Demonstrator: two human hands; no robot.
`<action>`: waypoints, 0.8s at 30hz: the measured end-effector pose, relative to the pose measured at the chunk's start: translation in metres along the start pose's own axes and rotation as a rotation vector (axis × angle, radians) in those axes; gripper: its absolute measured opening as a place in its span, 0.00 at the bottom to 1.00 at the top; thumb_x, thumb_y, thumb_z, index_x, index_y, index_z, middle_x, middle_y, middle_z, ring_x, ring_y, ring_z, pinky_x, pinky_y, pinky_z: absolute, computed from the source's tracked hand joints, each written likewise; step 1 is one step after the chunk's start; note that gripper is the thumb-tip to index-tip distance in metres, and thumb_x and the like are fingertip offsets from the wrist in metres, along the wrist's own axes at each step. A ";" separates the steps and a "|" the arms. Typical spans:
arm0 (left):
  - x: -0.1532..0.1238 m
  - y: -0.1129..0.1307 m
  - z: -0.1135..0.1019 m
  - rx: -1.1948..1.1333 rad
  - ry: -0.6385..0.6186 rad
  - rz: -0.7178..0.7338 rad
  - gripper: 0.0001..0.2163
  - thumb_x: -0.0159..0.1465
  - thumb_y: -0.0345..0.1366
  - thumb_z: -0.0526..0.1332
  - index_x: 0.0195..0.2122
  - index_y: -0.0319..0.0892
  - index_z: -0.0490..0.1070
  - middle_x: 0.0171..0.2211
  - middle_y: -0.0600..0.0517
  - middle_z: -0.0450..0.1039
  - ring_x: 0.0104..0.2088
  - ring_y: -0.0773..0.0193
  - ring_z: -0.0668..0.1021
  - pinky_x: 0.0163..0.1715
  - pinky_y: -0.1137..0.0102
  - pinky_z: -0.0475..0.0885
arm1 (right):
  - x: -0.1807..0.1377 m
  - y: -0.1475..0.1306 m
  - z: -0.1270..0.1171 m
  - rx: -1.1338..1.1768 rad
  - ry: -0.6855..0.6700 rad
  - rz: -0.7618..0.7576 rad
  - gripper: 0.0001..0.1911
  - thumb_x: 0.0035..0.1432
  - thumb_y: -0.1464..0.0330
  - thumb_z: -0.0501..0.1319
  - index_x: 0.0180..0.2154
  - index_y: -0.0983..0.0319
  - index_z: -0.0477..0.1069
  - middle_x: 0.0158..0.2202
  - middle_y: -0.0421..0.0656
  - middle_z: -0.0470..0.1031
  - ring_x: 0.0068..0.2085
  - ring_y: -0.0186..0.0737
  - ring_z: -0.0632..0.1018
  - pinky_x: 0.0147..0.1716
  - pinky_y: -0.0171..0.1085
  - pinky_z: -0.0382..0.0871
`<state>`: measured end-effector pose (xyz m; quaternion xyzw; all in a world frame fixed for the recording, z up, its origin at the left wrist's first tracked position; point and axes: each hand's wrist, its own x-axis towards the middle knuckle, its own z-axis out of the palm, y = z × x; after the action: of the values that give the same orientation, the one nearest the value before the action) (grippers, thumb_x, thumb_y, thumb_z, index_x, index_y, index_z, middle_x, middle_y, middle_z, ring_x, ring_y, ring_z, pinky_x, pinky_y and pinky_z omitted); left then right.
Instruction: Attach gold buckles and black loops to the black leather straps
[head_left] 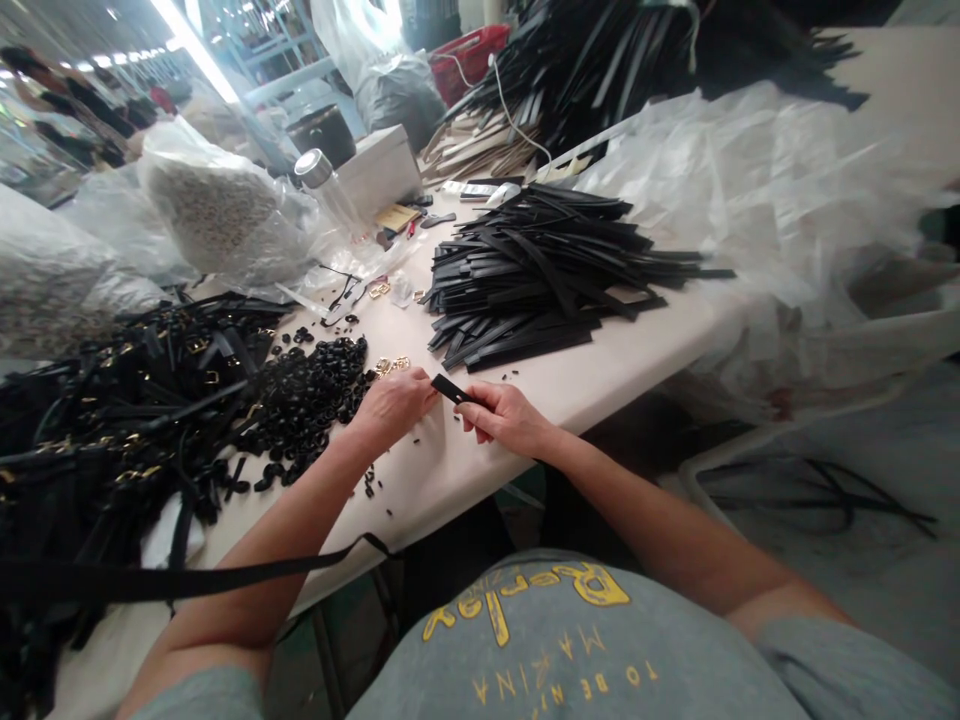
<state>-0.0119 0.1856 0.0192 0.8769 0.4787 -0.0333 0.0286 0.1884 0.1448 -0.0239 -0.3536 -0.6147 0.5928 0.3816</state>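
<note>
My right hand (504, 418) is closed around a short black strap (452, 391), whose free end points left toward my left hand (394, 403). My left hand rests on the white table (600, 370) with its fingers curled at the strap's tip; what they pinch is hidden. Just left of it lies a heap of small black loops (315, 395). A few gold buckles (394, 364) lie behind my left hand. A stack of black straps (540, 275) sits farther back on the table.
A big tangle of black straps with gold buckles (112, 400) covers the table's left side. Clear plastic bags (217, 210) stand behind it, crumpled plastic sheeting (787, 210) drapes the right. A white box (379, 170) and more black strips (600, 60) lie at the back.
</note>
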 end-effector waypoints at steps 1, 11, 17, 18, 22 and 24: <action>0.000 -0.001 0.000 -0.008 0.010 -0.010 0.12 0.67 0.35 0.57 0.30 0.40 0.77 0.31 0.46 0.75 0.30 0.59 0.77 0.33 0.67 0.67 | 0.000 0.001 0.000 0.006 0.002 0.002 0.10 0.62 0.64 0.58 0.31 0.63 0.67 0.25 0.37 0.72 0.20 0.27 0.72 0.21 0.27 0.66; -0.007 -0.015 0.020 -1.008 0.219 -0.467 0.12 0.55 0.45 0.65 0.30 0.40 0.77 0.22 0.50 0.75 0.22 0.63 0.75 0.23 0.70 0.67 | 0.002 0.005 0.001 0.117 0.017 0.014 0.13 0.63 0.60 0.57 0.35 0.64 0.69 0.24 0.36 0.72 0.17 0.26 0.70 0.17 0.26 0.63; -0.021 -0.010 0.011 -1.246 0.230 -0.527 0.19 0.51 0.50 0.69 0.34 0.38 0.78 0.30 0.46 0.79 0.27 0.63 0.80 0.28 0.70 0.74 | 0.003 0.004 0.003 0.072 0.084 0.011 0.09 0.63 0.65 0.57 0.34 0.64 0.69 0.24 0.37 0.72 0.18 0.26 0.70 0.17 0.26 0.63; -0.024 -0.008 0.007 -1.278 0.235 -0.531 0.19 0.50 0.49 0.71 0.35 0.38 0.79 0.30 0.46 0.79 0.27 0.64 0.79 0.28 0.71 0.74 | 0.003 0.003 0.004 0.063 0.101 0.009 0.08 0.63 0.65 0.57 0.35 0.64 0.68 0.24 0.36 0.72 0.18 0.26 0.70 0.18 0.26 0.63; -0.035 0.008 -0.012 -1.258 0.253 -0.488 0.17 0.51 0.45 0.73 0.37 0.39 0.81 0.28 0.49 0.79 0.26 0.66 0.78 0.28 0.72 0.74 | 0.004 0.002 0.007 -0.007 0.114 0.006 0.07 0.64 0.67 0.56 0.36 0.64 0.69 0.24 0.35 0.71 0.18 0.26 0.69 0.18 0.26 0.62; -0.039 0.017 -0.020 -1.203 0.265 -0.428 0.16 0.52 0.44 0.72 0.38 0.40 0.81 0.29 0.49 0.79 0.27 0.66 0.78 0.29 0.71 0.75 | 0.004 0.002 0.008 -0.040 0.092 -0.006 0.07 0.64 0.67 0.56 0.36 0.64 0.70 0.24 0.36 0.71 0.18 0.26 0.69 0.19 0.26 0.62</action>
<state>-0.0183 0.1458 0.0426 0.5898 0.5772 0.3441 0.4479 0.1795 0.1443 -0.0256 -0.3860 -0.6093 0.5626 0.4041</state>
